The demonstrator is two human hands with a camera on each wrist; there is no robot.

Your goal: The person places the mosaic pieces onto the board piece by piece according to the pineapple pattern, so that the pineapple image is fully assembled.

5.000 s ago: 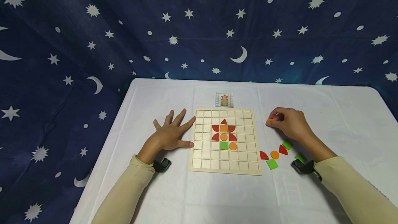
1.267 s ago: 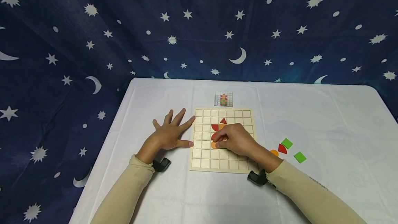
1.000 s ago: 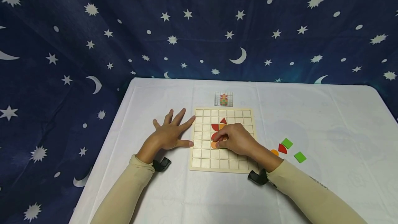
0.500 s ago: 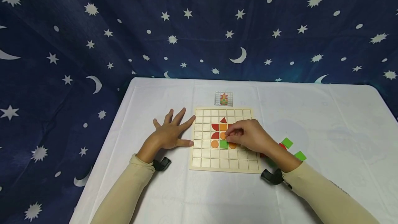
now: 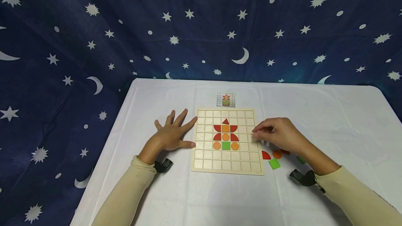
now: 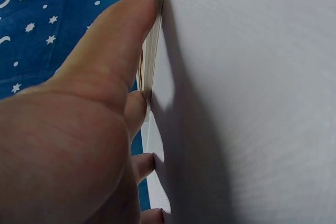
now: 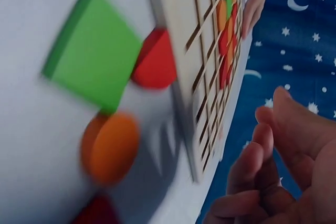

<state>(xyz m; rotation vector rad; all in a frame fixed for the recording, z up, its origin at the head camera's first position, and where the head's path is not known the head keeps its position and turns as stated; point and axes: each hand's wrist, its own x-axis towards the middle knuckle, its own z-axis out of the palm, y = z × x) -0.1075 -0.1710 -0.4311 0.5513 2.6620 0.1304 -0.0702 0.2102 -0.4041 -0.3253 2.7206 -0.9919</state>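
Note:
A wooden grid board [image 5: 204,165] lies flat on the table. On it sit a red triangle [image 5: 225,121], an orange square [image 5: 225,128], several red quarter-circles, orange discs such as the left one [image 5: 217,145], and a green square [image 5: 226,145]. My left hand [image 5: 171,136] is spread, its thumb and index tip touching the board's left edge. Over the board's right edge hovers my right hand [image 5: 277,133], fingers loosely bent. The right wrist view shows nothing held between thumb and fingers, with a loose green square [image 7: 97,51] and orange disc [image 7: 113,150] on the cloth below.
Beside the board's right edge lie a red quarter-circle [image 5: 266,155], a green tile [image 5: 274,164] and an orange disc [image 5: 277,154]; further pieces are partly hidden by the right arm. A pattern card [image 5: 225,99] lies beyond the board. A starry curtain [image 5: 188,27] hangs behind.
An orange disc, pinched by my right hand 5.0 s ago, now lies on the board left of the green square. My right hand has withdrawn rightward from the pieces; the left stays put.

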